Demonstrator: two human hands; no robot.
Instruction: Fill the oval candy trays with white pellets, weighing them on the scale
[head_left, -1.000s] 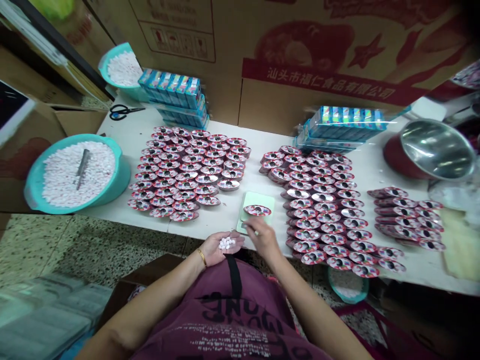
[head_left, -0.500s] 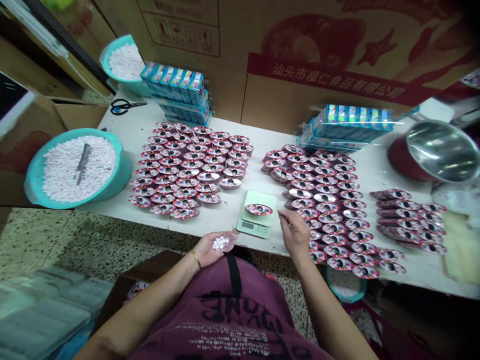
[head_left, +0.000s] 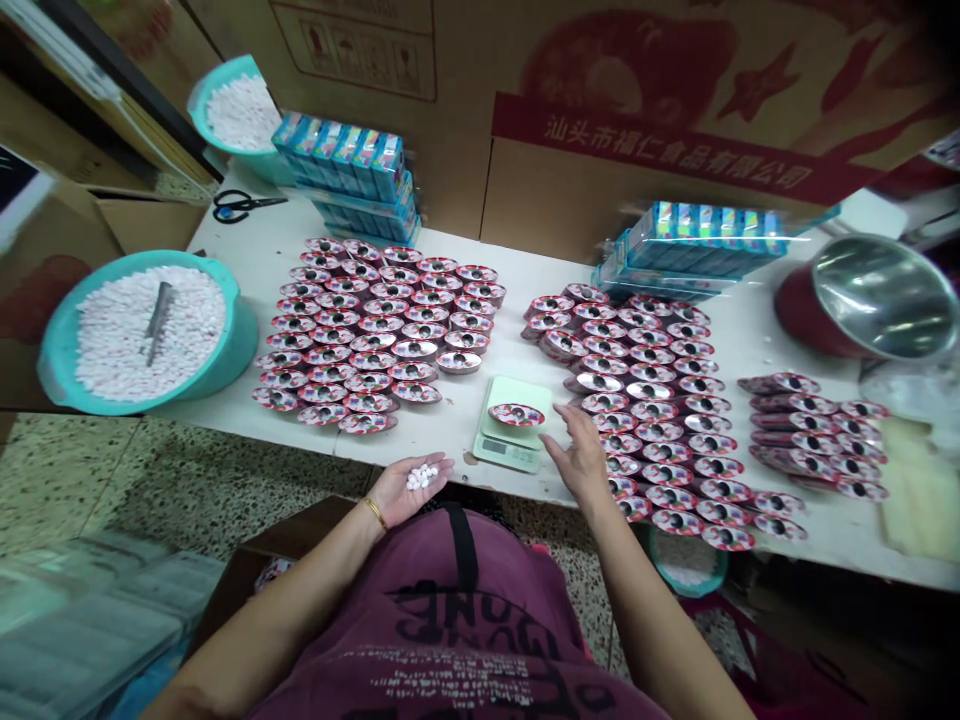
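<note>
My left hand (head_left: 409,485) is held palm up below the table edge, cupping a small heap of white candies (head_left: 421,476). My right hand (head_left: 579,455) hovers just right of a small green scale (head_left: 512,440), fingers spread and nothing visible in them. One red foil packet (head_left: 516,413) lies on the scale's pan. The right hand is next to the near rows of the right batch of red packets (head_left: 652,400). A left batch of red packets (head_left: 375,335) lies across the table.
A teal basin of white candies (head_left: 142,335) with a metal scoop stands at left, another teal basin (head_left: 236,115) behind it. Blue box stacks (head_left: 352,170) (head_left: 697,245), scissors (head_left: 244,205), a steel bowl (head_left: 881,295) and cardboard cartons (head_left: 637,120) ring the white table (head_left: 750,345).
My right hand left the front of the scale, swung right to the packet rows, then settled beside the scale. The left hand with candies drifted slightly left.
</note>
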